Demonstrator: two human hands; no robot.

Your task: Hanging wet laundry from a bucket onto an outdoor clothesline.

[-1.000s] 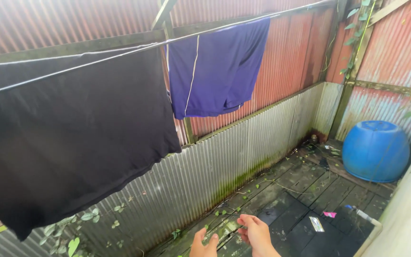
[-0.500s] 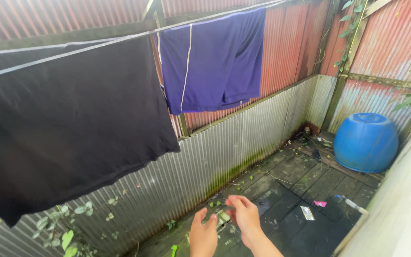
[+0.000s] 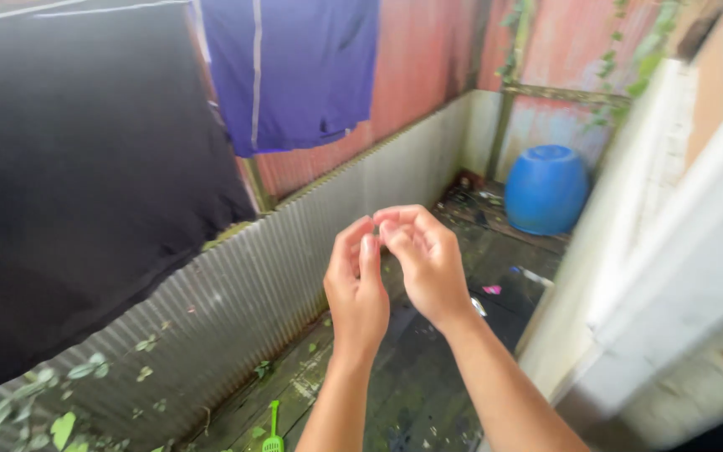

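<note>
My left hand (image 3: 355, 289) and my right hand (image 3: 425, 261) are raised together in the middle of the view, fingertips touching at chest height. The fingers of both are curled in toward each other; whether something small is pinched between them is too blurred to tell. Behind them to the left a large black garment (image 3: 69, 184) hangs from a line (image 3: 85, 8). Blue shorts with a white stripe (image 3: 294, 67) hang beside it, further along.
A low corrugated metal wall (image 3: 236, 285) runs below the washing, with rusty red sheeting above. A blue barrel (image 3: 546, 188) stands in the far corner on the wet plank floor (image 3: 412, 377). A small green plastic tool (image 3: 273, 431) lies below. A white wall (image 3: 679, 251) is close on the right.
Both hands have risen from the bottom edge to the middle of the view and come together at the fingertips. The view has swung right and down; the washing has shifted left.
</note>
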